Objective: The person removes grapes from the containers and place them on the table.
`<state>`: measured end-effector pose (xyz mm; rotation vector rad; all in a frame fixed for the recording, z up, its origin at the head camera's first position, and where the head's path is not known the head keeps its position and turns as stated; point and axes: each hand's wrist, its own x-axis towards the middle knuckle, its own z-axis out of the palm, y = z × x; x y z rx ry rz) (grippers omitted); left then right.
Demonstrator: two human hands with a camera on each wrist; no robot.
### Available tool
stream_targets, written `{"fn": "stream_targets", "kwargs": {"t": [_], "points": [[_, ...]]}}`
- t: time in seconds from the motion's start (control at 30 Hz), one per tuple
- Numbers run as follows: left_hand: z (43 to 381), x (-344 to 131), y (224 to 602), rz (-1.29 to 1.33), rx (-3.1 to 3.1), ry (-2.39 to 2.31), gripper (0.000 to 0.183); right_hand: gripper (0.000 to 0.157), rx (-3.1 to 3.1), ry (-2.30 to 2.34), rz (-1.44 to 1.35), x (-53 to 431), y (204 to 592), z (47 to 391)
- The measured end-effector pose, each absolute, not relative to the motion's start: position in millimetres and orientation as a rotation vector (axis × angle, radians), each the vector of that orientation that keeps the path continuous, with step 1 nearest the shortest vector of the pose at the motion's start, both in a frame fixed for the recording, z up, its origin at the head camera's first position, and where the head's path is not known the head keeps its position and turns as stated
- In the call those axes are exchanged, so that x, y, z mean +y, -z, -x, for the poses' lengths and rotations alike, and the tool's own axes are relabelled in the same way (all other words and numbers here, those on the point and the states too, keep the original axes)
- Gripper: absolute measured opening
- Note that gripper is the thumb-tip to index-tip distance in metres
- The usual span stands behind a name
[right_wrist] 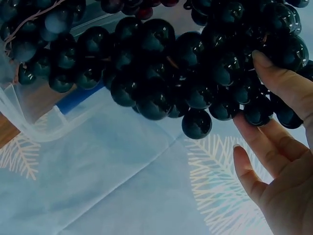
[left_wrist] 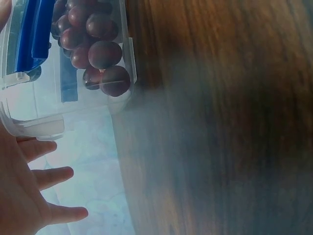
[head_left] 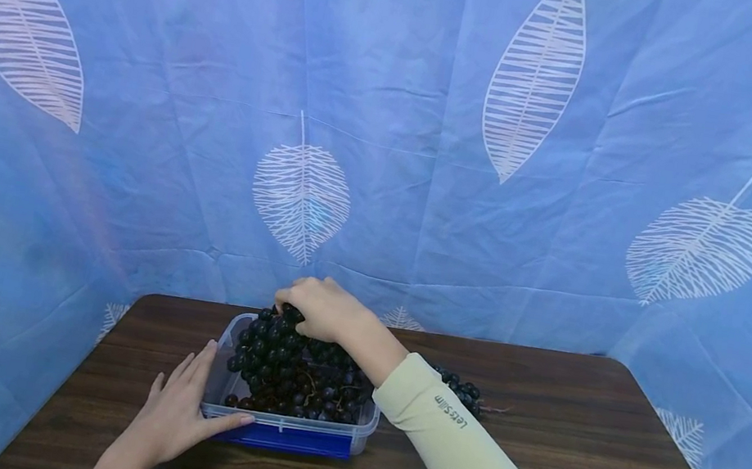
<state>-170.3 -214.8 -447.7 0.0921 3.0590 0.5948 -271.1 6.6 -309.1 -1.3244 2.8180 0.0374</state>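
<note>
Right hand pinches dark grape bunch | splayed left hand touches plastic container at near-left corner | risk: shallow grip could let bunch slip

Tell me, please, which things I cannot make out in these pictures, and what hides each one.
- Floor of the box: head view, mostly covered by grapes.
- Left part of the side bunch: head view, behind the sleeve.
- Some fingertips of the right hand: right wrist view, behind grapes.
- Part of the left hand: left wrist view, cut off by the left edge.
</note>
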Motion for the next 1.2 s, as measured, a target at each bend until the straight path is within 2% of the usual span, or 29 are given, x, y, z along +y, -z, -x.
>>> {"fn": "stream_targets", "kwargs": {"t": [1.2], "points": [[171, -217, 450, -0.089, 3.047, -0.627, 0.133, 0.029, 2.844, 0.003, 1.284, 17, 277, 261]]}}
